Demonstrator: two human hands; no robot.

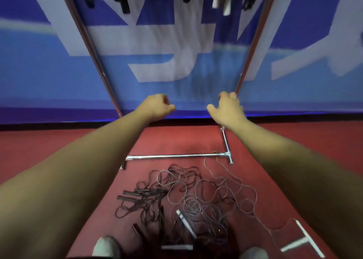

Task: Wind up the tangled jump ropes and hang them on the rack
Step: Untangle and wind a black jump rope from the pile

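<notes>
Shoes (106,247) | tangled jump ropes (186,195) on floor (39,144) before rack (172,156) base | left hand (157,106), right hand (225,109) curled, grip unclear

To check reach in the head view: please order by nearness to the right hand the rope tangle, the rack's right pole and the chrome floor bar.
1. right pole, just beside the right hand.
2. chrome floor bar, on the floor below the hand.
3. rope tangle, on the floor nearer the person.
</notes>
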